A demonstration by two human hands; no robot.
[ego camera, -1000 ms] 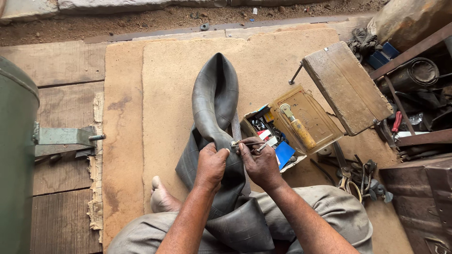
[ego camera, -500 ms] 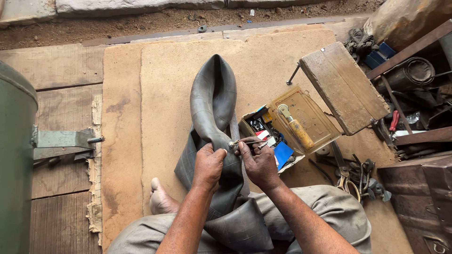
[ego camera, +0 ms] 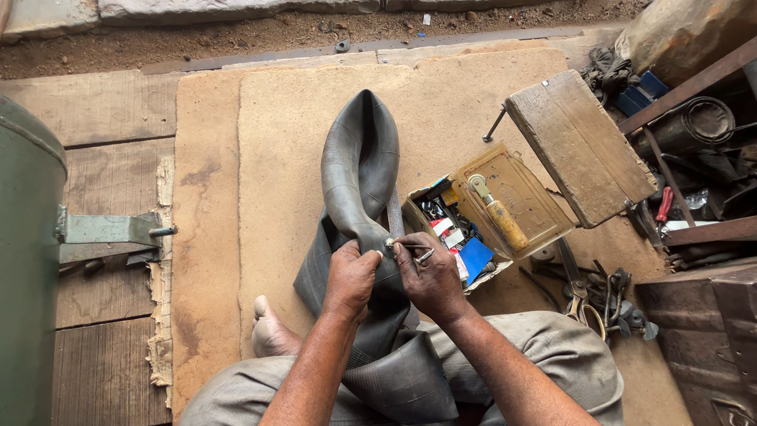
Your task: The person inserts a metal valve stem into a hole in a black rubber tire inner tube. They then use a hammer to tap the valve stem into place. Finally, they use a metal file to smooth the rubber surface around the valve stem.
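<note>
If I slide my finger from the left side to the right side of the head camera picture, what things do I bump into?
Green drum → metal bracket → bare foot → left hand → right hand → open box of small parts → wooden stool → red-handled tool.

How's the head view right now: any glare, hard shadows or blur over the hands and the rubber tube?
Head view: soft, even daylight, no hard shadows. Left hand, right hand and black inner tube are sharp, with only a dull sheen on the rubber. The small metal tool is thin and hard to read. The shelving at right sits in shade.
</note>
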